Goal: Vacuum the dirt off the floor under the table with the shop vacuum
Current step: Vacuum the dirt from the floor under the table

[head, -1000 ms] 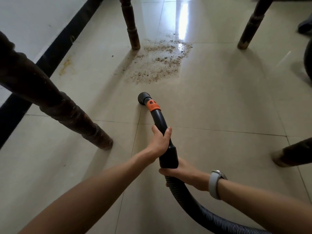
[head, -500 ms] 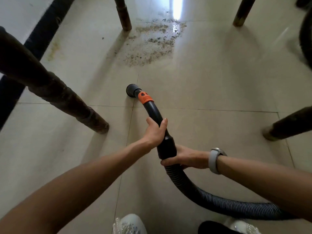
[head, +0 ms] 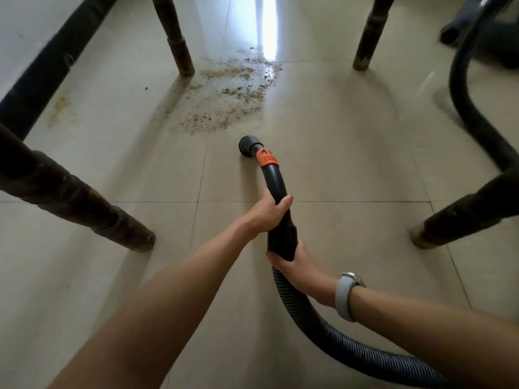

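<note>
Ribbed grey hose (head: 323,327) trails near right; your right hand (head: 302,266) grips its cuff, left hand (head: 269,213) curls fingers (head: 285,200) round the wand (head: 276,186). Nozzle (head: 248,146) sits just short of the dirt (head: 227,96). Risks: hose snagging the right desk leg (head: 463,217); a fast push scattering grit toward the far left leg (head: 174,37).

The single head-worn camera looked forward and down, close above the glossy beige tiled floor (head: 337,153).
</note>
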Motion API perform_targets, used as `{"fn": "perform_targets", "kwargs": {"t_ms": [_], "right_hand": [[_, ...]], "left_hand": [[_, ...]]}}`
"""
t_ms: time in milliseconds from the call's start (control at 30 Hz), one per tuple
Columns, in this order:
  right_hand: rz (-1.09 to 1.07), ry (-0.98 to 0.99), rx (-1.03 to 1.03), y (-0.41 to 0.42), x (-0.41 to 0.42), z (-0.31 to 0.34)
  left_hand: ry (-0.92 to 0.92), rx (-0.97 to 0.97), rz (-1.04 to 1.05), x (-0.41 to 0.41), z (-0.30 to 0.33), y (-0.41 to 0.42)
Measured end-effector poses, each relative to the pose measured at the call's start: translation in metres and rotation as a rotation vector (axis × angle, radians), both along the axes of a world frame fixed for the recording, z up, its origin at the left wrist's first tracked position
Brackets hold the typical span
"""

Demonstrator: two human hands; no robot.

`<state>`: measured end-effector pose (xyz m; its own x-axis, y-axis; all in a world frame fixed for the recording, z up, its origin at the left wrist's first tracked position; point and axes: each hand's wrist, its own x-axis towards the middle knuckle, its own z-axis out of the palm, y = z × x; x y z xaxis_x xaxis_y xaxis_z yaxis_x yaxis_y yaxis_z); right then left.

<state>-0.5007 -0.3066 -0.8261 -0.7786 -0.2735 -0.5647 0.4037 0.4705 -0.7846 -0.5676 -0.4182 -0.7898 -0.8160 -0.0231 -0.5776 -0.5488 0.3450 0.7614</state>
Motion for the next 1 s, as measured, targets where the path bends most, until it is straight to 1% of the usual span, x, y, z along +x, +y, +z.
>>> {"fn": "perform_targets", "kwargs": {"t_ms": [133, 233, 333, 400, 467, 533, 633, 700, 767, 833, 1000], "right_hand": [[-0.099, 0.059, 0.074, -0.008, -0.020, -0.006], [-0.175, 0.129, 0.095, -0.011, -0.043, -0.004], [-0.222, 0.171, 0.118, -0.013, -0.073, -0.002], [-0.243, 0.169, 0.132, -0.013, -0.089, -0.001], [-0.275, 0.185, 0.150, -0.015, -0.100, 0.001], [-0.304, 0.196, 0.177, -0.020, -0.106, 0.003], [-0.338, 0.199, 0.216, -0.028, -0.110, 0.001], [-0.319, 0.211, 0.242, -0.031, -0.110, -0.002], [-0.293, 0.213, 0.242, -0.031, -0.111, -0.003], [-0.278, 0.216, 0.218, -0.030, -0.113, -0.003], [-0.241, 0.230, 0.204, -0.028, -0.114, -0.004]], "left_hand": [[0.068, 0.007, 0.049, -0.022, -0.005, 0.004], [0.116, -0.024, 0.023, -0.039, -0.006, 0.003], [0.145, -0.046, 0.099, -0.053, -0.005, -0.013], [0.173, -0.132, 0.135, -0.054, -0.010, -0.028], [0.166, -0.301, 0.078, -0.045, -0.022, -0.043], [0.091, -0.486, -0.038, -0.029, -0.043, -0.057], [-0.133, -0.671, -0.229, -0.001, -0.078, -0.079], [-0.267, -0.711, -0.348, 0.019, -0.093, -0.089], [-0.354, -0.705, -0.425, 0.035, -0.100, -0.093], [-0.365, -0.718, -0.481, 0.042, -0.101, -0.095], [-0.336, -0.740, -0.502, 0.044, -0.103, -0.095]]}}
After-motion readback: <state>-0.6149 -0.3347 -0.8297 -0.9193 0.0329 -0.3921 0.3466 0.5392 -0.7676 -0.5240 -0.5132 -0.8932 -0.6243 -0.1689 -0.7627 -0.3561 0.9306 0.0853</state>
